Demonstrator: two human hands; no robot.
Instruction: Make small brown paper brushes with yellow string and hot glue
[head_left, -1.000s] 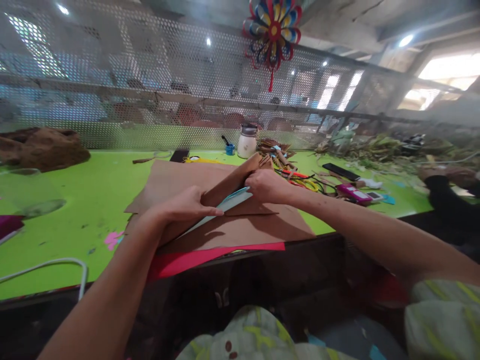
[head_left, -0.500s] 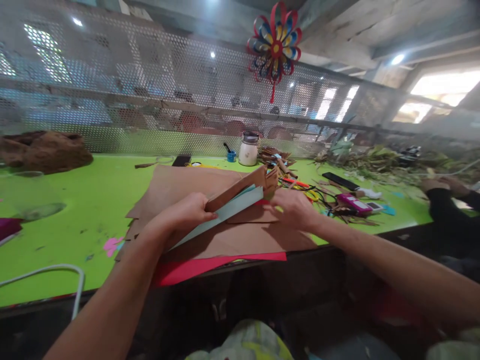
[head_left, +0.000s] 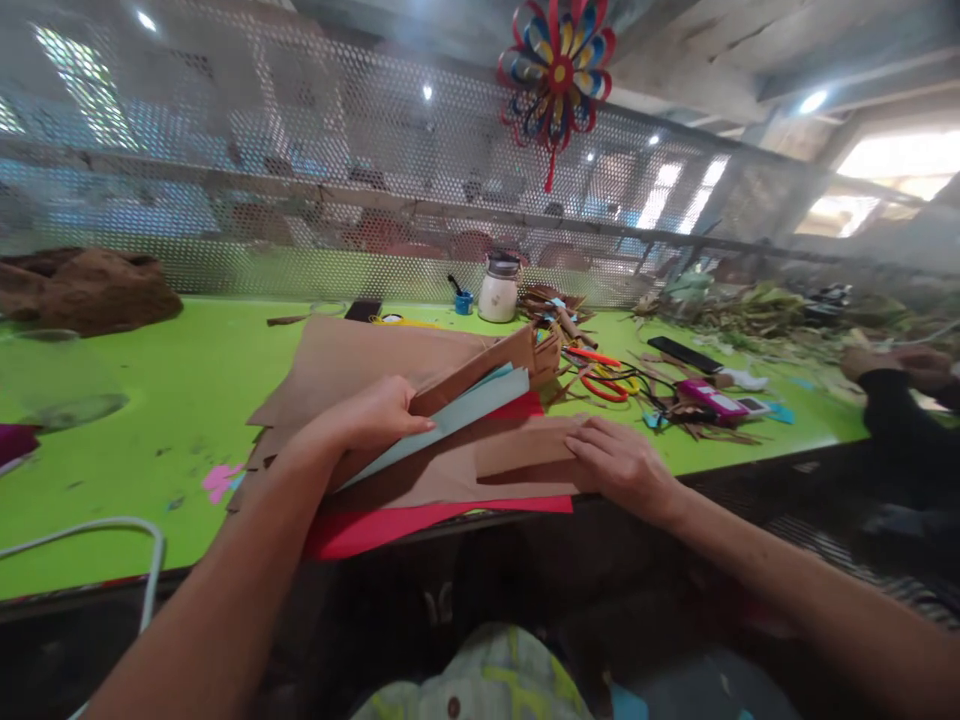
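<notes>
My left hand (head_left: 373,412) is closed on a bundle of folded papers, with the thumb on a light-blue paper (head_left: 469,408) and brown folded paper (head_left: 480,368) behind it. Between the fingers and thumb of my right hand (head_left: 628,468) is the right end of a brown paper strip (head_left: 525,450). The strip lies low over a stack of brown paper sheets (head_left: 337,345). From under the stack's front edge a red sheet (head_left: 435,522) sticks out, and more red shows beside the bundle.
Orange-handled scissors (head_left: 604,385), a pink device (head_left: 709,398) and brown scraps lie to the right on the green table (head_left: 172,390). A white jar (head_left: 499,290) and small blue pot (head_left: 463,302) stand behind. Another person's hands (head_left: 892,365) are at far right.
My right hand has moved right and toward me from the bundle's end, and a brown paper strip now shows in it. My left hand keeps hold of the bundle.
</notes>
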